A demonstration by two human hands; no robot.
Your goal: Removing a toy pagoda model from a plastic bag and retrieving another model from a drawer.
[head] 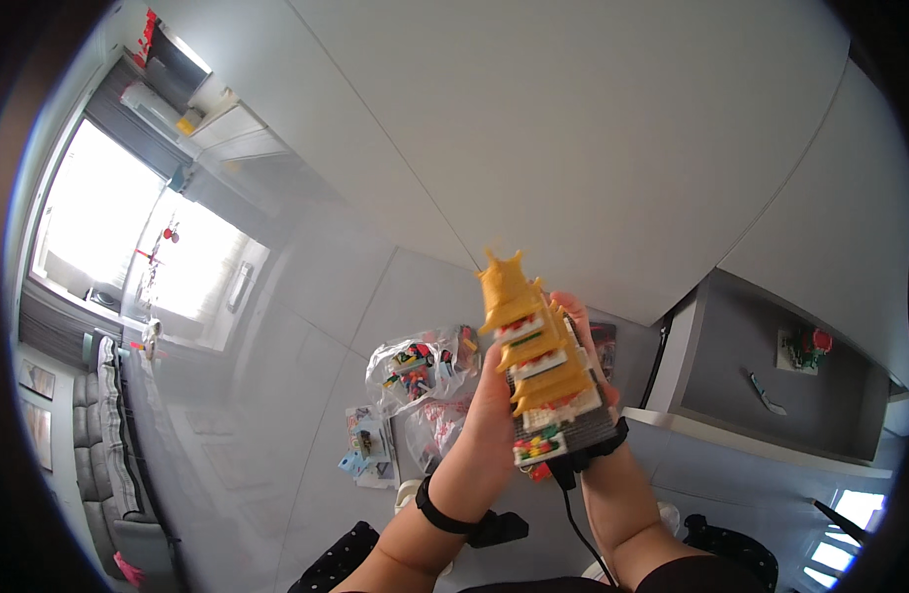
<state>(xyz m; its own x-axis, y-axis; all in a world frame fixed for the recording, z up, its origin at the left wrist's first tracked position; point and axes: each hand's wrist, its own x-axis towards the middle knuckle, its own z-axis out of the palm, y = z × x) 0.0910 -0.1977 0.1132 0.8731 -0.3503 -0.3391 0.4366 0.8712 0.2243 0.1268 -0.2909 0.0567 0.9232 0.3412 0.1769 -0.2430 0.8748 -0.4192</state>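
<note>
A toy-brick pagoda model (551, 363) with tiered golden roofs and white walls stands on a dark studded baseplate (584, 437). It is held up in front of me and leans toward the upper left. My left hand (491, 396) grips its left side, the fingers partly hidden behind it. On the far right side, my right hand (579, 326) grips the model too, mostly covered by it. A small white plate with red, yellow and green pieces (539, 446) sits at the front of the baseplate.
On the tiled floor, a clear plastic bag (413, 370) holds colourful bricks, beside printed sheets (369, 445). At the right, an open drawer (728, 356) contains a small brick model with a red top (814, 342) and a knife-like tool (767, 394). A sofa (95, 445) stands far left.
</note>
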